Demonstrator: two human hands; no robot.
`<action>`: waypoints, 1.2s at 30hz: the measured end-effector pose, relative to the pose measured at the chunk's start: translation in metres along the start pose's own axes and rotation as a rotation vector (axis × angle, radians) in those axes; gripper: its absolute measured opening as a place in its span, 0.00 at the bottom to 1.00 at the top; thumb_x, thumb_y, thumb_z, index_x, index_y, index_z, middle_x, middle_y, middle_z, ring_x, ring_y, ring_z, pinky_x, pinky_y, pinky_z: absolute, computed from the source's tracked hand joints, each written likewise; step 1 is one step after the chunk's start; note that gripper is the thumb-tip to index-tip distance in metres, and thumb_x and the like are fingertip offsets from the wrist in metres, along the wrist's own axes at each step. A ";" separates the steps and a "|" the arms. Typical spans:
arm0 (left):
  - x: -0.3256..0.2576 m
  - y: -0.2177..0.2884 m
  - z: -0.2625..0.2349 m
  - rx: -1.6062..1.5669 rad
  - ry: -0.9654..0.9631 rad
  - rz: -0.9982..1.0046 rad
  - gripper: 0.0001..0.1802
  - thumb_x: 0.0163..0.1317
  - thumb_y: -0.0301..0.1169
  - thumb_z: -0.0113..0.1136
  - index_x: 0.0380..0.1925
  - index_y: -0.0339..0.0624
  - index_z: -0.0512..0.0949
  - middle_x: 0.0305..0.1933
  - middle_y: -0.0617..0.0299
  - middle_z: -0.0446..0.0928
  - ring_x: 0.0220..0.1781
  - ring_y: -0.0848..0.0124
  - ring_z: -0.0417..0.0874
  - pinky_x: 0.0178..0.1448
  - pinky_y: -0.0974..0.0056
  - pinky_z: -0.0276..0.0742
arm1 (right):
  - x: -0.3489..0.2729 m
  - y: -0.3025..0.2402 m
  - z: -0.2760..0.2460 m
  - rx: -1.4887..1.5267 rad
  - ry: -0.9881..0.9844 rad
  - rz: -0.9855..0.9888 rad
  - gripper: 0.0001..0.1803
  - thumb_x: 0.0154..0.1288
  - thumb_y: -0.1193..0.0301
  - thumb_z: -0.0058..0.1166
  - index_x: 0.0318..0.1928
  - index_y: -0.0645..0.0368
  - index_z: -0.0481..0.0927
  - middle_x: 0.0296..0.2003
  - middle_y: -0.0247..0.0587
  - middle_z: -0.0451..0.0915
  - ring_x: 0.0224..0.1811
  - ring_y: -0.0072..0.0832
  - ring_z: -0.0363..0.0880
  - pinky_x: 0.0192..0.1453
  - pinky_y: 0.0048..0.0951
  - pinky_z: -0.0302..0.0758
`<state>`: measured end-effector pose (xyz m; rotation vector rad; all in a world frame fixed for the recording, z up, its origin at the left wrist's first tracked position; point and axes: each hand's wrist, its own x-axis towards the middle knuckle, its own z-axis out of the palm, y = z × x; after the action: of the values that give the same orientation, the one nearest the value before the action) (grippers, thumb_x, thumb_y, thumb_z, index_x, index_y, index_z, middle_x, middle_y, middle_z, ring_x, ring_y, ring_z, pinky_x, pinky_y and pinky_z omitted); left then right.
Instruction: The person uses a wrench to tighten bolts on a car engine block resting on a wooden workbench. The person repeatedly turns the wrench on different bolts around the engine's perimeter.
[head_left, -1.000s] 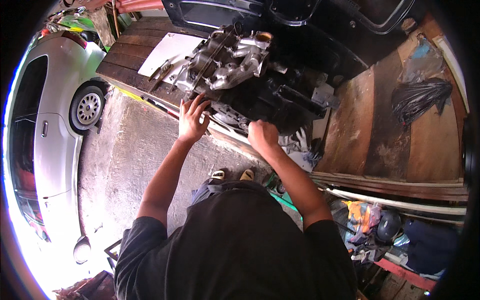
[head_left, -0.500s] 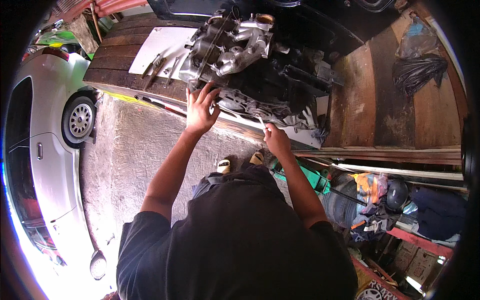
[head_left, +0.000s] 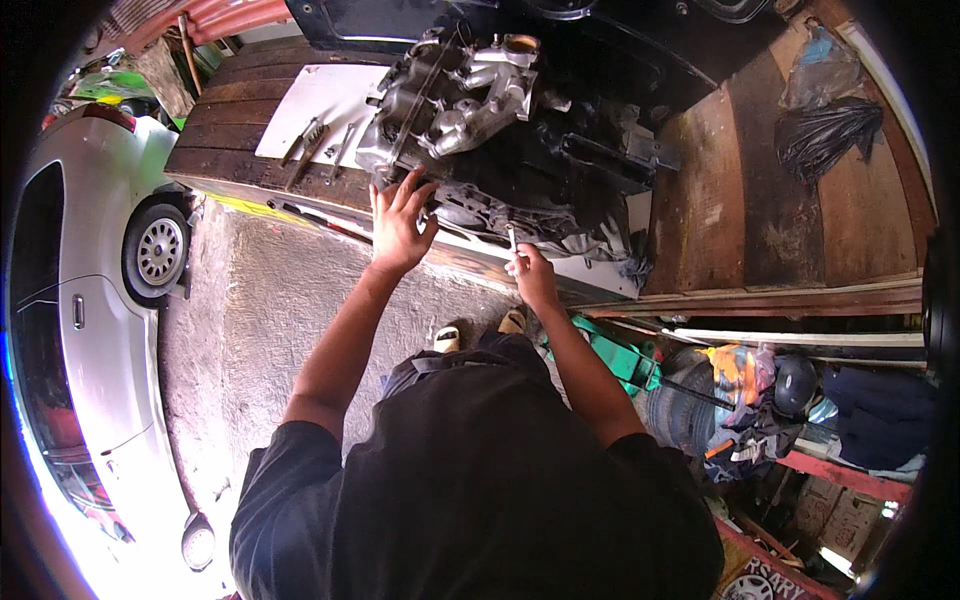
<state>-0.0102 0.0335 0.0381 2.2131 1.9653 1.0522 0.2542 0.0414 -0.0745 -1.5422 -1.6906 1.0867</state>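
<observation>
On the wooden bench lies a dirty engine (head_left: 480, 206), with a silver cast-metal intake manifold (head_left: 487, 112) on top and a ribbed metal cover (head_left: 392, 138) at its left end. My left hand (head_left: 402, 236) rests its spread fingers against the engine's near left corner, just below that cover. My right hand (head_left: 537, 278) is closed around the near end of a slim silver wrench (head_left: 513, 240). The wrench points away from me, its far end at the engine's near side. Whether that end sits on a bolt is too small to tell.
Several hand tools (head_left: 308, 152) lie left of the engine, partly on a white board (head_left: 318, 98). A black plastic bag (head_left: 828, 138) rests on the planks at right. A silver car (head_left: 95, 290) stands at left. Below the bench are a green jack (head_left: 617, 358) and tires (head_left: 680, 410).
My right hand has shifted slightly left, swinging the wrench's near end left so that it now points more straight ahead. My left hand stays in place on the engine.
</observation>
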 end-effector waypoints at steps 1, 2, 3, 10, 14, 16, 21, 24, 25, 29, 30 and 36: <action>0.000 0.000 0.001 -0.003 0.005 -0.009 0.30 0.47 0.31 0.61 0.56 0.56 0.72 0.69 0.64 0.63 0.64 0.53 0.66 0.72 0.33 0.44 | 0.001 0.000 0.003 0.005 0.008 -0.007 0.11 0.71 0.69 0.47 0.49 0.60 0.74 0.28 0.40 0.84 0.26 0.25 0.81 0.29 0.27 0.75; 0.000 0.000 0.002 -0.012 0.016 -0.003 0.30 0.47 0.31 0.61 0.55 0.55 0.73 0.68 0.63 0.63 0.63 0.53 0.66 0.72 0.33 0.44 | 0.002 0.000 0.005 0.009 0.016 -0.014 0.10 0.71 0.68 0.48 0.48 0.59 0.74 0.27 0.39 0.84 0.24 0.25 0.80 0.28 0.27 0.74; 0.001 -0.001 0.001 -0.021 0.015 0.002 0.29 0.47 0.31 0.61 0.54 0.55 0.74 0.68 0.63 0.64 0.63 0.53 0.66 0.72 0.33 0.44 | 0.006 0.001 0.008 0.032 0.022 0.013 0.10 0.71 0.67 0.49 0.47 0.58 0.75 0.26 0.38 0.84 0.21 0.24 0.78 0.26 0.26 0.72; -0.001 -0.003 0.000 -0.044 0.011 0.042 0.22 0.48 0.30 0.60 0.48 0.50 0.77 0.67 0.59 0.65 0.64 0.53 0.65 0.72 0.32 0.43 | 0.019 0.012 0.017 -0.027 0.143 -0.022 0.13 0.69 0.64 0.52 0.44 0.60 0.78 0.27 0.43 0.84 0.30 0.30 0.85 0.33 0.29 0.76; -0.002 -0.001 0.001 -0.017 0.017 0.010 0.23 0.48 0.30 0.59 0.49 0.50 0.77 0.68 0.59 0.64 0.64 0.54 0.65 0.71 0.30 0.42 | 0.026 0.023 0.022 -0.019 0.152 0.060 0.17 0.67 0.55 0.51 0.40 0.57 0.80 0.32 0.53 0.82 0.36 0.48 0.82 0.36 0.41 0.75; 0.002 0.004 -0.004 0.035 0.024 0.022 0.22 0.49 0.31 0.59 0.48 0.49 0.77 0.66 0.59 0.66 0.64 0.56 0.65 0.71 0.30 0.42 | 0.029 0.017 0.018 -0.101 0.170 0.059 0.20 0.67 0.53 0.51 0.39 0.58 0.80 0.31 0.53 0.82 0.36 0.49 0.82 0.36 0.41 0.75; 0.021 -0.009 -0.021 0.008 -0.115 0.290 0.18 0.53 0.33 0.59 0.46 0.48 0.77 0.60 0.58 0.71 0.64 0.59 0.67 0.74 0.41 0.49 | 0.033 0.026 0.022 -0.100 0.139 0.150 0.19 0.65 0.55 0.56 0.40 0.60 0.84 0.28 0.39 0.84 0.29 0.25 0.81 0.32 0.29 0.74; 0.029 -0.012 -0.014 -0.021 -0.159 0.308 0.18 0.54 0.34 0.59 0.47 0.48 0.77 0.61 0.58 0.71 0.67 0.58 0.66 0.73 0.44 0.53 | 0.033 0.046 0.029 0.097 0.176 0.161 0.18 0.64 0.54 0.59 0.40 0.57 0.85 0.28 0.33 0.85 0.29 0.20 0.80 0.31 0.24 0.75; 0.031 -0.012 -0.011 -0.025 -0.162 0.300 0.19 0.54 0.34 0.59 0.47 0.48 0.77 0.62 0.58 0.70 0.68 0.58 0.65 0.73 0.45 0.53 | 0.033 0.046 0.028 0.098 0.174 0.160 0.18 0.63 0.54 0.59 0.41 0.57 0.86 0.29 0.32 0.85 0.29 0.18 0.80 0.31 0.23 0.75; 0.024 -0.009 -0.010 0.131 -0.157 0.230 0.23 0.55 0.37 0.58 0.52 0.49 0.76 0.67 0.56 0.67 0.72 0.57 0.60 0.74 0.44 0.51 | 0.028 0.015 0.021 -0.140 0.198 0.113 0.20 0.64 0.50 0.55 0.37 0.54 0.86 0.26 0.44 0.83 0.26 0.33 0.80 0.33 0.32 0.76; 0.024 -0.007 -0.010 0.142 -0.157 0.225 0.23 0.55 0.37 0.58 0.53 0.50 0.76 0.67 0.56 0.66 0.73 0.57 0.60 0.75 0.44 0.50 | 0.024 0.004 0.014 -0.240 0.196 0.101 0.21 0.65 0.49 0.54 0.37 0.54 0.86 0.26 0.47 0.83 0.26 0.37 0.81 0.33 0.35 0.76; 0.026 -0.001 -0.012 0.159 -0.189 0.196 0.25 0.56 0.38 0.58 0.56 0.50 0.74 0.69 0.55 0.63 0.74 0.56 0.57 0.75 0.43 0.47 | 0.016 -0.023 -0.015 -0.599 0.182 -0.020 0.22 0.65 0.48 0.49 0.30 0.52 0.84 0.26 0.49 0.81 0.32 0.49 0.80 0.36 0.45 0.75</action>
<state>-0.0170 0.0513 0.0589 2.5243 1.8430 0.6891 0.2533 0.0596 -0.0483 -1.9024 -1.9988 0.4163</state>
